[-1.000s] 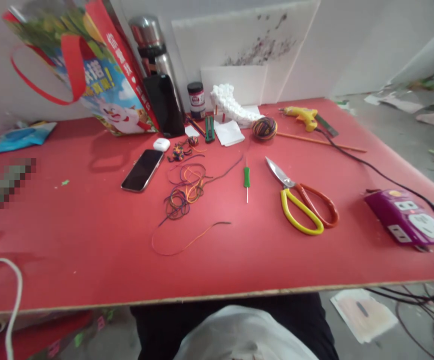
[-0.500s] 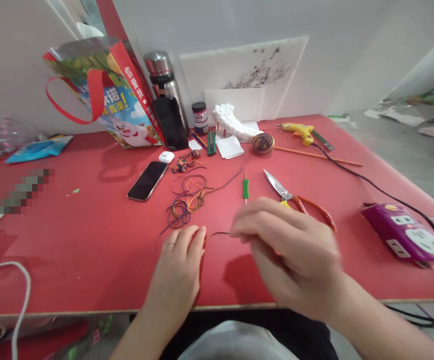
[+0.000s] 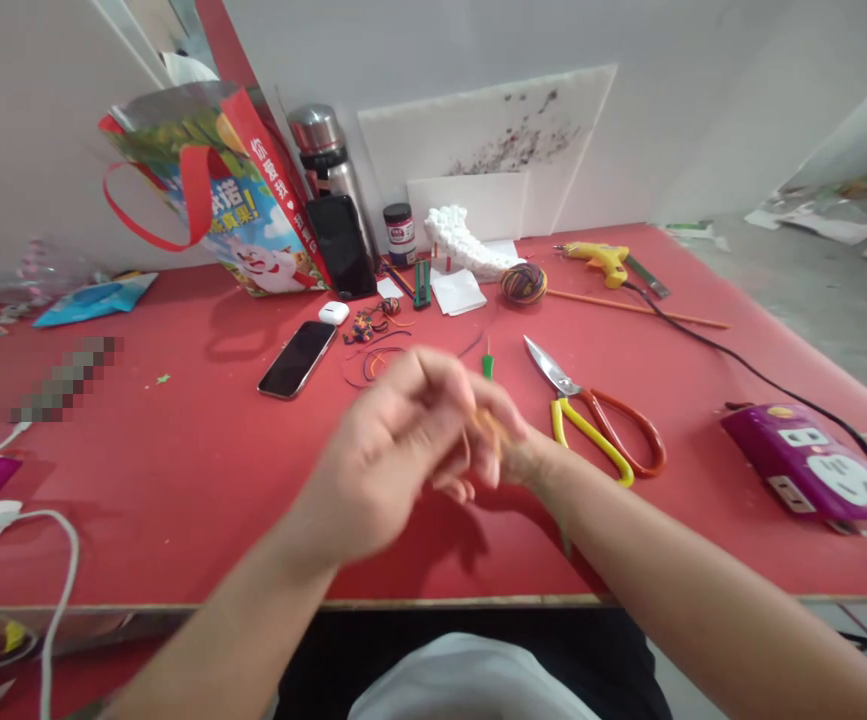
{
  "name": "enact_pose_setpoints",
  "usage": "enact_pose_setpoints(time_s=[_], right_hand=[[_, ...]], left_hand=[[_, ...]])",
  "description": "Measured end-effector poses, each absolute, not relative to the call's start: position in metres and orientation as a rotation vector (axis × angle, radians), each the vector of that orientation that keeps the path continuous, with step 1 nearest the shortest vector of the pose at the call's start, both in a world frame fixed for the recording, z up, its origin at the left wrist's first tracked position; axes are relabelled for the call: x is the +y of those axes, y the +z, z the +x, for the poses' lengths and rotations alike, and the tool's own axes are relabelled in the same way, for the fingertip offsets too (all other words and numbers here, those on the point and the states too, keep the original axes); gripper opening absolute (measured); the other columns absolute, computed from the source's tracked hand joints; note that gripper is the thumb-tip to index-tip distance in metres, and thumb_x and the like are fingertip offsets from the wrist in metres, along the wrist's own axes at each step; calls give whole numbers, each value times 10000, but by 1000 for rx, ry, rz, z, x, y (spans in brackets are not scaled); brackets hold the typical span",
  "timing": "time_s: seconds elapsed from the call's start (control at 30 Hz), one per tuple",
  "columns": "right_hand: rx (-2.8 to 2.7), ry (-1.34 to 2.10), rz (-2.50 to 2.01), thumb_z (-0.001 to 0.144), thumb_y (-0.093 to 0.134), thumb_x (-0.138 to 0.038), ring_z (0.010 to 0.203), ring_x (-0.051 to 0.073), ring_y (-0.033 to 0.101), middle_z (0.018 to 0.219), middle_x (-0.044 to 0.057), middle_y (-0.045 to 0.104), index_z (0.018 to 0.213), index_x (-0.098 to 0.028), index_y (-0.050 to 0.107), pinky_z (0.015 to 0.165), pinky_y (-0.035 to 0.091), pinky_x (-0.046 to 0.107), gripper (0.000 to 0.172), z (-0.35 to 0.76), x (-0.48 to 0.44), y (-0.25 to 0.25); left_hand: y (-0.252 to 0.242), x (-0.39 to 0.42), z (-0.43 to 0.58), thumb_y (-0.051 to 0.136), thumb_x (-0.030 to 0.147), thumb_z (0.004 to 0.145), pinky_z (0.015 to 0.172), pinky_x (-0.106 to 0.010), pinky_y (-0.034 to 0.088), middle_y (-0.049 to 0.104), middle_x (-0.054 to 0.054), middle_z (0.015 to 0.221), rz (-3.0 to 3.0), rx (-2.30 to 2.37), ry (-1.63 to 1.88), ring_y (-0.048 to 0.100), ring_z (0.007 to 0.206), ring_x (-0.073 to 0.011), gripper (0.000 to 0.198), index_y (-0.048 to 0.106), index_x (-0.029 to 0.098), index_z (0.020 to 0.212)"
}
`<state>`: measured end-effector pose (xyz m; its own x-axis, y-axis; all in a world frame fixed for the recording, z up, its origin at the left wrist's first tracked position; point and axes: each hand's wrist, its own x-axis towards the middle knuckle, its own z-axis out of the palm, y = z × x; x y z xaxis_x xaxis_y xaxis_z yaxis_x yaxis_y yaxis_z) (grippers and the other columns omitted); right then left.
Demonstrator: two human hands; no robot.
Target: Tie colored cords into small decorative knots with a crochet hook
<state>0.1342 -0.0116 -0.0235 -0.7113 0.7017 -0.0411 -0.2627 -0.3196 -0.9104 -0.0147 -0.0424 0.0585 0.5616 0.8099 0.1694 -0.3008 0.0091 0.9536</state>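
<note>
Both my hands are raised together over the middle of the red table (image 3: 178, 450). My left hand (image 3: 388, 455) is in front, blurred, its fingers curled in a pinch on a thin orange cord (image 3: 490, 426). My right hand (image 3: 523, 460) comes in from the right and is mostly covered by the left hand; its curled fingers meet the same cord. Behind the hands lie a tangle of coloured cords (image 3: 373, 362) and a green-handled needle tool (image 3: 488, 363). Yellow and orange scissors (image 3: 590, 425) lie just right of my right wrist.
A phone (image 3: 297, 358) and an earbud case (image 3: 334, 312) lie left of the tangle. A yarn ball (image 3: 523, 283), a glue gun (image 3: 598, 258), a flask (image 3: 324, 150) and a printed bag (image 3: 230, 200) stand at the back. At the right edge is a purple power strip (image 3: 815, 470).
My hands came in, pinched the orange cord lying on the table, and have since lifted it and drawn together above the table. The camera tilted up slightly.
</note>
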Motion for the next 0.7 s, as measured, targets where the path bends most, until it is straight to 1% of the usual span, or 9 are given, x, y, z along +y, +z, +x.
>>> enact_pose_setpoints(time_s=[0.07,0.1,0.17,0.2,0.27,0.4,0.57,0.63,0.7], right_hand=[[-1361,2232,-420,918,486,-787,348,140,477,532,23,630,832,-173,678,372,379,272,649,139,-7,-16],[-1332,2181,-409,935,455,-816,299,106,366,458,-21,550,830,-166,691,344,311,250,699,146,-3,-13],[-1181,1847,-489,942,579,-749,299,64,181,380,-121,328,805,-189,681,340,198,216,586,165,7,-7],[-1098,1620,-552,920,669,-681,325,59,171,402,-129,313,794,-200,673,350,190,211,497,177,12,-5],[-974,1244,-682,863,790,-480,398,60,298,523,-96,451,802,-210,678,398,279,209,298,197,22,-3],[-1051,609,-915,827,727,-239,639,120,575,720,-24,628,850,-211,725,631,502,273,37,214,30,-7],[-1247,-107,-1069,936,629,-240,804,192,672,821,18,695,877,-218,704,800,556,383,97,223,34,-14],[-1163,-235,-1060,957,600,-271,816,206,687,839,34,704,893,-216,708,805,559,404,138,222,32,-9],[-1050,-253,-1014,950,580,-281,757,200,672,805,35,681,862,-211,700,760,556,408,164,214,22,4]], left_hand=[[86,-9,-16,618,158,1019,480,-195,436,607,15,706,1158,423,1048,611,559,-111,128,589,198,902],[95,7,-20,607,133,1019,450,-178,393,531,39,626,1085,420,1111,552,493,-90,170,588,196,862],[100,34,-34,549,119,1047,405,-163,320,406,65,548,912,435,1237,435,404,-62,250,578,197,811],[94,44,-42,512,121,1065,387,-160,294,369,72,532,839,432,1281,394,379,-53,281,577,195,802],[67,57,-55,464,133,1090,354,-154,234,317,85,511,704,404,1341,325,342,-38,323,572,183,789],[2,67,-67,295,163,1142,359,-158,227,296,91,486,459,603,1245,287,331,-37,456,620,147,824],[-9,79,-99,359,232,1158,366,-109,239,345,90,467,371,476,1509,339,347,-25,420,641,172,852],[-2,82,-118,449,286,1147,390,-85,275,387,97,468,459,409,1604,376,355,-14,349,668,199,890],[2,84,-130,455,338,1149,403,-61,296,419,102,477,512,389,1647,410,361,-6,337,691,217,942]])
